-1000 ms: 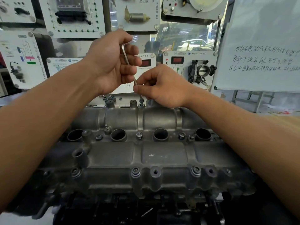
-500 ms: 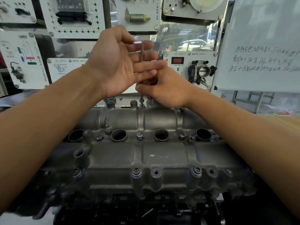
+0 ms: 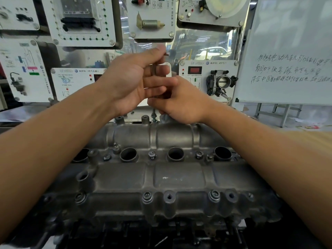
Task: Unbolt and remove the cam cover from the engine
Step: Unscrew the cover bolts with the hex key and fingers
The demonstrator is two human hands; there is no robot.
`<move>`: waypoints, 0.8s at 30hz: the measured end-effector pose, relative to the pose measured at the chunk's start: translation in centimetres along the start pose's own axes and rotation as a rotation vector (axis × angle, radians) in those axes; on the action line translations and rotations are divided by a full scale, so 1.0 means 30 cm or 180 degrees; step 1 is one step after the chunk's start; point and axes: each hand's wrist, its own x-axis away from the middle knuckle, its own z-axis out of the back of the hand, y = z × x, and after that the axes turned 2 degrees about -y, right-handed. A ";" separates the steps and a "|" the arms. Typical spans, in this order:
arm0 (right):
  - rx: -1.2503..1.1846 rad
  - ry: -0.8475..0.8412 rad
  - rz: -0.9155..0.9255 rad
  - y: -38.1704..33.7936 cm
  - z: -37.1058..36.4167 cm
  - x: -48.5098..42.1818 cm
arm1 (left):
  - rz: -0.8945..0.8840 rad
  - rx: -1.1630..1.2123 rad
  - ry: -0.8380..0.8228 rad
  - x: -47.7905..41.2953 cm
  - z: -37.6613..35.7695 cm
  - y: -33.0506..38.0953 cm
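Left hand (image 3: 133, 81): thumb and forefinger pinch the bent top of the hex key (image 3: 153, 69). Right hand (image 3: 183, 105): fingers curled round the lower shaft, steadying it over a rear bolt (image 3: 153, 116) that stands raised from its boss.

Cam cover (image 3: 176, 177): we note it seated on the engine (image 3: 179, 229), beneath both forearms, with the front-row bolts (image 3: 147, 196) in place.

Judgement: cast metal, rigid, fairly heavy, likely oily. Once it is unbolted we would grip both short ends and lift straight up. Prying at one corner risks binding.
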 end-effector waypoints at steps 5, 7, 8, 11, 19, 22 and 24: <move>0.0147 -0.0115 -0.0083 -0.012 0.000 0.006 | 0.0031 -0.0212 0.0490 -0.002 0.017 0.003; 0.0134 -0.0136 -0.0087 -0.013 0.000 0.009 | 0.0068 -0.0182 0.0537 0.001 0.019 0.006; 0.0141 -0.0134 -0.0087 -0.013 0.000 0.009 | 0.0089 -0.0164 0.0522 0.002 0.019 0.008; 0.0166 -0.0119 -0.0093 -0.013 -0.001 0.008 | 0.0159 -0.0149 0.0420 0.003 0.022 0.016; 0.0092 -0.0135 -0.0063 -0.002 -0.004 0.000 | 0.0306 0.0111 0.0239 -0.003 0.047 0.026; 0.0120 -0.0122 -0.0051 -0.005 -0.001 0.004 | 0.0338 0.0437 0.0108 0.001 0.056 0.025; 0.0070 -0.0141 -0.0075 -0.008 0.000 0.007 | 0.0334 0.0620 -0.0019 0.003 0.060 0.025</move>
